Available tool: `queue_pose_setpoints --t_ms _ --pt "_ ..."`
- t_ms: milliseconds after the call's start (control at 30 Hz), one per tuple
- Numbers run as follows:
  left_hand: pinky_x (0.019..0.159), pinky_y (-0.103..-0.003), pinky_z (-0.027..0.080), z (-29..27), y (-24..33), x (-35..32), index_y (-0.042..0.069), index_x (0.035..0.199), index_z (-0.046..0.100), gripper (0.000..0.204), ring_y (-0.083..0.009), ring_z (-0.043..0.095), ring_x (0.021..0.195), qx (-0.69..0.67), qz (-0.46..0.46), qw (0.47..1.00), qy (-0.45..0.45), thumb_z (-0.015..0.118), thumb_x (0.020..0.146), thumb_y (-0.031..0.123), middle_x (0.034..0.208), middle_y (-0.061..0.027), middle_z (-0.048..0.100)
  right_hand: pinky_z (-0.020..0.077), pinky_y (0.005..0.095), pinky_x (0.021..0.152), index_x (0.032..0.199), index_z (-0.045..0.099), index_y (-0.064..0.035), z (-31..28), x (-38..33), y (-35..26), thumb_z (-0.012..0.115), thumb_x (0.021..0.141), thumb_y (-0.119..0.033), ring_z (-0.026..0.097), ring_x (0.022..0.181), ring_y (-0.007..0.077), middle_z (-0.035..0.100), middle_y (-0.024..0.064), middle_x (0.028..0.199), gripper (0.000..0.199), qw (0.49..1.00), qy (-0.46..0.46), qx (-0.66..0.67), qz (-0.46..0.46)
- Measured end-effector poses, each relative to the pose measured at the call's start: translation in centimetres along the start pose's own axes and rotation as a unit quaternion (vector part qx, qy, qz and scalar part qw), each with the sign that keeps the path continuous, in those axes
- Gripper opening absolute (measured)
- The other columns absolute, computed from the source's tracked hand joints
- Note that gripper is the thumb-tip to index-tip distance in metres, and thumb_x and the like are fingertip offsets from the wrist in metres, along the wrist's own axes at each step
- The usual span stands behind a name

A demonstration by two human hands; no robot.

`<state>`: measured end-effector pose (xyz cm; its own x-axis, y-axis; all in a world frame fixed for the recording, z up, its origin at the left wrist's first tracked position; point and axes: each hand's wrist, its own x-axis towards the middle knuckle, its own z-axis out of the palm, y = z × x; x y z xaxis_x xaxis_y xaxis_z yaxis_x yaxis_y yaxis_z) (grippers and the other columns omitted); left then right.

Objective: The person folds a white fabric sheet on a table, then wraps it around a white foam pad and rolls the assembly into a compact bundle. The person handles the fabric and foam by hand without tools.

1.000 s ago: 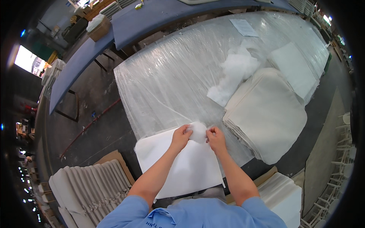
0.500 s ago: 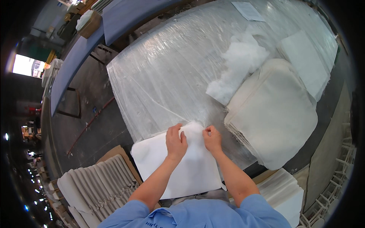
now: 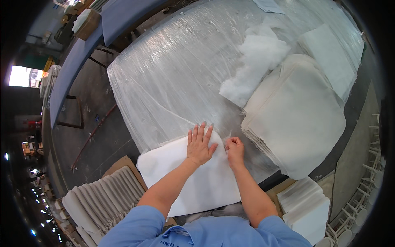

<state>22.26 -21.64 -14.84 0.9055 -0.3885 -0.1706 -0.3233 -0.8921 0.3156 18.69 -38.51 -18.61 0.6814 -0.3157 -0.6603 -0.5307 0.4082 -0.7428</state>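
A white rounded panel (image 3: 201, 185), soft-looking and smooth, lies in front of me at the near edge of the plastic-wrapped table. My left hand (image 3: 200, 146) rests flat on its far part, fingers stretched out and slightly apart. Beside the panel's far right corner, my right hand (image 3: 235, 152) is closed in a pinch. A faint white wisp shows near those fingertips; what they grip is too small to make out. Farther off to the right lies torn white batting (image 3: 261, 57), next to a stack of off-white fabric pieces (image 3: 300, 115).
Clear plastic film covers the table (image 3: 164, 78). White sheets (image 3: 329, 57) lie at its far right. Grey padded pieces (image 3: 107, 193) stand in a row at lower left, and a white stack (image 3: 306, 210) is at lower right. A blue-topped bench (image 3: 76, 70) stands at far left.
My left hand has opened from a curled pose and flattened onto the panel, slightly to the right. My right hand has shifted a little right, still pinched.
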Motion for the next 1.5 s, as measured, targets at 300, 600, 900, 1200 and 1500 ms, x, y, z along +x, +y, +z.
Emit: queue_pose_setpoints --t_ms 300,600,900,1200,1500 --pt "0.127 -0.060 0.011 -0.5 -0.2 0.1 0.020 0.167 0.025 0.088 -0.0457 0.017 0.157 -0.019 -0.015 0.999 -0.021 0.060 0.097 0.060 0.172 -0.0178 0.019 0.0444 0.0246 0.067 0.097 0.068 -0.0026 1.2 0.7 -2.0 0.069 0.100 -0.016 0.053 0.075 0.0061 0.063 -0.0024 0.082 0.014 0.983 -0.105 -0.090 -0.124" --pt "0.127 -0.058 0.009 -0.3 -0.2 0.1 0.019 0.169 0.020 0.088 -0.0439 0.016 0.157 0.016 -0.009 0.999 -0.033 0.051 0.100 0.065 0.173 -0.0177 0.016 0.0502 0.0325 0.075 0.102 0.069 -0.0011 1.1 5.3 -0.5 0.066 0.101 -0.017 0.061 0.078 0.0150 0.068 0.0029 0.088 0.016 0.977 0.026 -0.178 -0.117" --pt "0.128 -0.058 0.008 0.1 -0.5 -0.1 0.018 0.168 0.020 0.089 -0.0435 0.017 0.158 0.004 -0.020 0.999 -0.036 0.052 0.100 0.064 0.172 -0.0180 0.017 0.0498 0.0358 0.065 0.101 0.064 -0.0051 1.3 1.2 -2.1 0.067 0.102 -0.026 0.062 0.072 0.0163 0.068 0.0042 0.084 0.021 0.971 0.015 -0.164 -0.175" --pt "0.128 -0.057 0.009 -0.4 -0.4 0.0 0.014 0.167 0.022 0.096 -0.0402 0.018 0.158 -0.014 -0.009 0.999 -0.028 0.059 0.095 0.066 0.171 -0.0176 0.021 0.0498 0.0352 0.066 0.095 0.063 -0.0043 1.6 2.2 -3.2 0.077 0.092 -0.024 0.066 0.076 0.0155 0.069 0.0051 0.082 0.024 0.913 -0.108 -0.360 -0.158" --pt "0.129 -0.057 0.009 0.1 -0.9 -0.1 0.012 0.168 0.020 0.099 -0.0393 0.017 0.158 -0.021 -0.015 0.999 -0.024 0.056 0.095 0.069 0.172 -0.0169 0.021 0.0509 0.0339 0.074 0.102 0.071 -0.0004 3.8 3.6 -4.3 0.064 0.101 -0.022 0.066 0.080 0.0178 0.071 0.0095 0.085 0.023 0.920 -0.166 -0.310 -0.173"
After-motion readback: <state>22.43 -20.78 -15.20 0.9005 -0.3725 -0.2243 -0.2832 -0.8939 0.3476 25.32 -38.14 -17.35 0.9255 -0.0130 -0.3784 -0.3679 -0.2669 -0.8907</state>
